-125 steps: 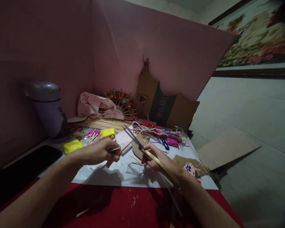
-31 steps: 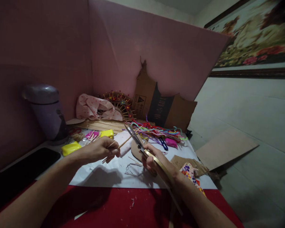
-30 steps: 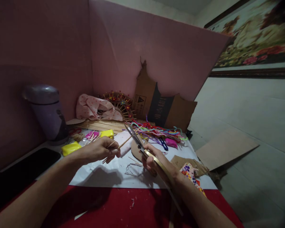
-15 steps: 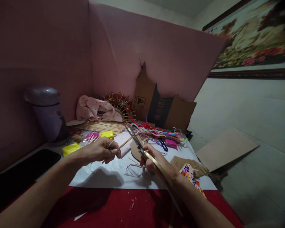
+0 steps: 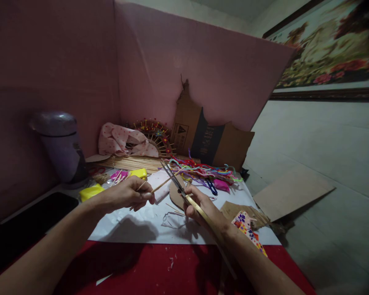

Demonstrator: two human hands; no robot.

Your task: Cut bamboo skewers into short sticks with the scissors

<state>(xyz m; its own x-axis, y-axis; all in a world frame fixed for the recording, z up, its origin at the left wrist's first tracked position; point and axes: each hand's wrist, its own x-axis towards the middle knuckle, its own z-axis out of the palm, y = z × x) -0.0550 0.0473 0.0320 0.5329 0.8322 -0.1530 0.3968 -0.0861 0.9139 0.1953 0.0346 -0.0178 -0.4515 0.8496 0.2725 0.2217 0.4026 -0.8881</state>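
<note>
My left hand (image 5: 129, 196) pinches thin wooden sticks (image 5: 160, 185) that point up and right over the white paper sheet (image 5: 141, 225). My right hand (image 5: 203, 207) is closed round the gold handles of a pair of scissors (image 5: 180, 186). The scissor blades stand open, and one stick lies between them. Both hands hover just above the paper, a little apart from each other.
Yellow clay blocks (image 5: 92, 191), a bundle of sticks (image 5: 132, 163), a spoked craft wheel (image 5: 155, 135), coloured yarn (image 5: 204, 169), a purple flask (image 5: 63, 143) and a black phone (image 5: 30, 217) crowd the table. Cardboard (image 5: 209, 139) leans on the pink wall. A patterned paper piece (image 5: 247, 227) lies right.
Little differs: my hands stay in place with sticks and scissors. The camera tilted slightly, and the scissor blades shifted a little round the stick.
</note>
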